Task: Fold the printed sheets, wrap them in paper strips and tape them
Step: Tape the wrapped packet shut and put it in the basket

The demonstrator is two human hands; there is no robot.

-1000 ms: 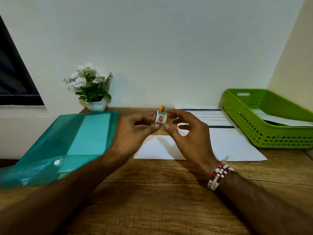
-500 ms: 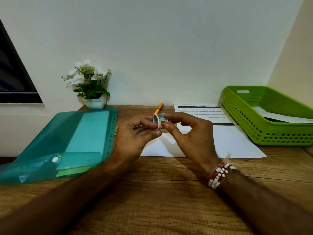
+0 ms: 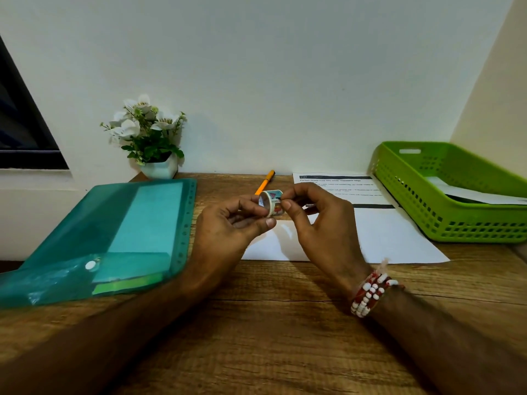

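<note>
A small patterned tape roll (image 3: pixel 272 203) is pinched between thumb and fingers of the left hand (image 3: pixel 231 226) above the wooden surface (image 3: pixel 285 323), while its rim is nipped by the right hand (image 3: pixel 319 223). A printed sheet (image 3: pixel 370 232) lies just beyond.

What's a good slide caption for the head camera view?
Both hands, left and right, hold a small patterned tape roll above a white printed sheet.
</note>
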